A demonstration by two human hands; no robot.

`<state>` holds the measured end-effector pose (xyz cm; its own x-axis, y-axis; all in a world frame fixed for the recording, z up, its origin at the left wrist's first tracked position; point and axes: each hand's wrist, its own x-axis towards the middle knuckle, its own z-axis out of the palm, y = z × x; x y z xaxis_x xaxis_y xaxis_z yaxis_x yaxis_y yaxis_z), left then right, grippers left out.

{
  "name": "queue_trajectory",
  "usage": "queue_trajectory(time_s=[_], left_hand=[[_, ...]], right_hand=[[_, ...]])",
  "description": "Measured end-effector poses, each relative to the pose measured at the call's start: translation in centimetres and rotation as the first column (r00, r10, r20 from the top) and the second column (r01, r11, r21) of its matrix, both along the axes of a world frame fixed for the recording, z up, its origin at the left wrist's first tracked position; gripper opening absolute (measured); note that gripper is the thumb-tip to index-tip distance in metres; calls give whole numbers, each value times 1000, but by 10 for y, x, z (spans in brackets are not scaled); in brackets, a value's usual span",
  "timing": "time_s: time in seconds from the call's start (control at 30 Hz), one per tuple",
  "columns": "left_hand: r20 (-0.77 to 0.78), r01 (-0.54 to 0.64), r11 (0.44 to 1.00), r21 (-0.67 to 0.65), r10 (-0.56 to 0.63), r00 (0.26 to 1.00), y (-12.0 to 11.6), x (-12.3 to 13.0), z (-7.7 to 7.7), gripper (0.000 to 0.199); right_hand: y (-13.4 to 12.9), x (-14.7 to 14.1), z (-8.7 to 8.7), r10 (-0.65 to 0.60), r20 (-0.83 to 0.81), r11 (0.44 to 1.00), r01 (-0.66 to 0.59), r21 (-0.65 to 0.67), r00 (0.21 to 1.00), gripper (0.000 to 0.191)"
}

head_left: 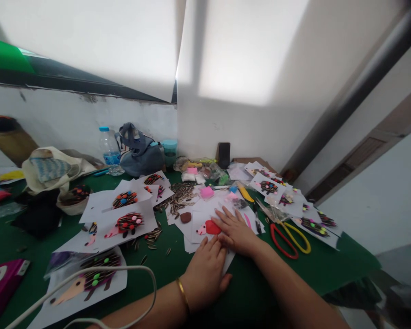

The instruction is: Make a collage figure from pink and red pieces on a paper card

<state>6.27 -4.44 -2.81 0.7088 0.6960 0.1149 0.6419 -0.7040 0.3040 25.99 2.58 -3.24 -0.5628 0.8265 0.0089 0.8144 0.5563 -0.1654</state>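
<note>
A white sheet of paper (197,236) lies before me with a red clay body (212,227) and a pink clay head (201,230) on it, like a small hedgehog. My right hand (239,234) rests flat across the sheet, its fingers spread at the right edge of the red clay. Just below the clay lies my left hand (205,269), a gold bangle at the wrist, with fingers stretched out and their tips near the right hand's thumb. Part of the clay and paper is hidden under the fingers. Brown clay (185,217) sits left of the figure.
Red-and-yellow scissors (284,233) and a black pen (257,221) lie to the right. Sunflower seeds (181,196) are heaped behind the sheet. Finished hedgehog pictures (128,224) lie on both sides. A white cable (123,268) crosses the front left. A water bottle (110,153) stands behind.
</note>
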Motion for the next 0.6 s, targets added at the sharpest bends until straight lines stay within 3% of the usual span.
queue_trajectory(time_s=[0.2,0.4,0.6], left_hand=[[1,3,1000,16,-3,1000,-1,-1,1,66],[5,1,1000,17,-2,1000,-1,-1,2,66],[11,-9,999,46,8,1000,-1,0,-4,65]], right_hand=[[3,8,-5,-49,-142,998,53,29,989,75],[5,11,-6,-40,-165,999,40,-7,985,58],[8,3,-2,-107,-213,994,112,7,971,56]])
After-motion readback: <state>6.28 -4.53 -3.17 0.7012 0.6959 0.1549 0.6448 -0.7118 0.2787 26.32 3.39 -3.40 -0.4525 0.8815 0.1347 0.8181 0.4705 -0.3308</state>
